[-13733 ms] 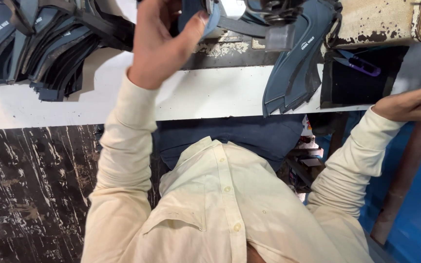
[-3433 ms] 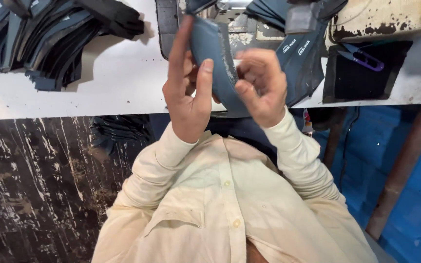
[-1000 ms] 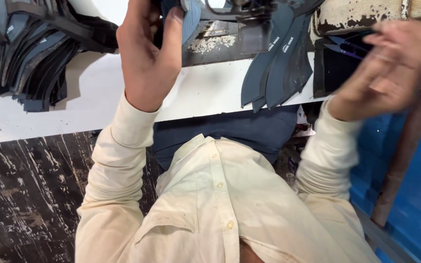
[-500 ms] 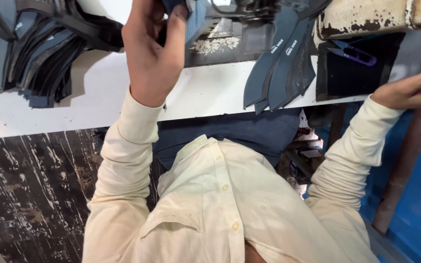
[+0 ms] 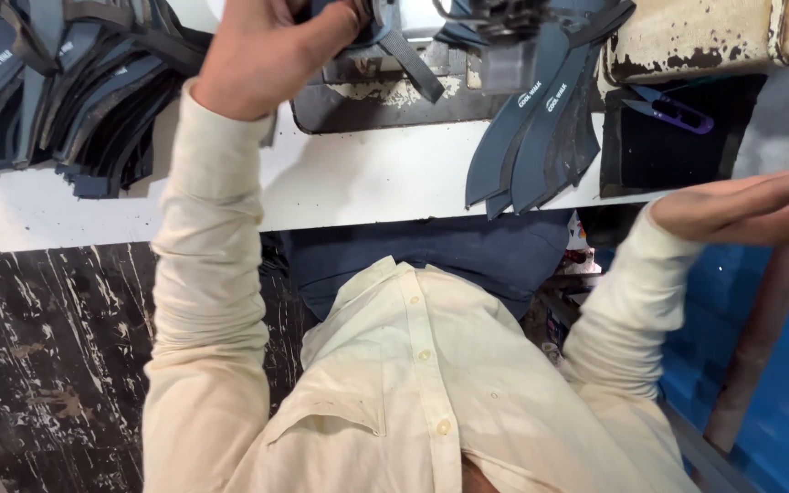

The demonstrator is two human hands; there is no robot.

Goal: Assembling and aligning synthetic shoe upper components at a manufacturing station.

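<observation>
My left hand (image 5: pixel 262 55) is raised at the top of the view, shut on a dark blue-grey cut shoe piece (image 5: pixel 372 27) with a strap hanging from it, over the grey sewing machine base (image 5: pixel 385 96). My right hand (image 5: pixel 751 205) is stretched out to the far right, beyond the white table (image 5: pixel 367 187), fingers straight and flat with nothing in them. Several more blue-grey cut pieces (image 5: pixel 541 137) lie fanned over the table's front edge between my two hands.
A big heap of dark cut pieces (image 5: pixel 57 91) sits at the table's left end. Purple thread snips (image 5: pixel 673 110) lie in a dark recess at the right. A rusty pipe (image 5: pixel 760 338) and a blue surface are lower right; dark scratched floor is lower left.
My right hand has swung from up near the recess out to the right and down, and is now held flat. My left hand stays up at the machine with the piece.
</observation>
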